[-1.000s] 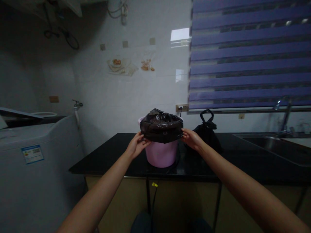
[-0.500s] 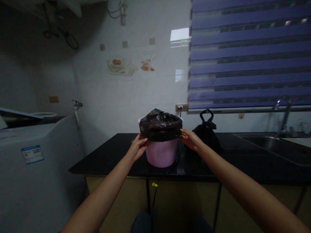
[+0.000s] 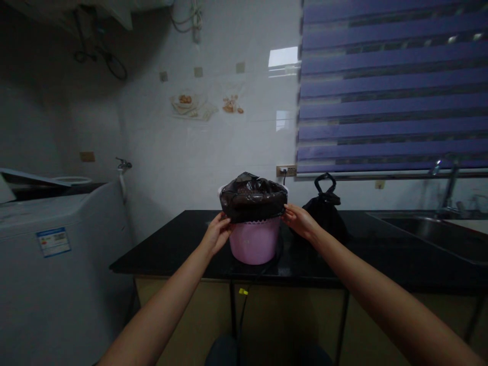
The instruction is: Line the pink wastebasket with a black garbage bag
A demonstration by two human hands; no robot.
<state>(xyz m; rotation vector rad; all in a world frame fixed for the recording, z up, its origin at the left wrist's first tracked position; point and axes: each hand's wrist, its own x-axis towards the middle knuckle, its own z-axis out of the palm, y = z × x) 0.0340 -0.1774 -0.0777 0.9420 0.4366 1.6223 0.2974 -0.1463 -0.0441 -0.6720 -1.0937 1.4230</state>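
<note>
A pink bin [image 3: 254,244] stands upright on the black countertop [image 3: 168,249], near its front edge. Over its top is a black garbage bag [image 3: 253,203], folded down around the outside of the rim. My left hand [image 3: 219,231] pinches the bag's lower edge at the left side of the bin. At the right side, my right hand [image 3: 299,219] grips the same edge between thumb and fingers. The bin's inside is hidden by the bag.
A tied black bag [image 3: 324,213] sits right of the bin, behind my right hand. Farther right is a sink [image 3: 415,229] with a faucet [image 3: 450,183]. A washing machine [image 3: 49,274] stands at the left. A cable [image 3: 242,310] hangs down the cabinet front.
The bag's front edge sits slightly higher, and a scalloped line on the pink bin shows below it. Both hands keep their hold at the sides. The view has shifted slightly.
</note>
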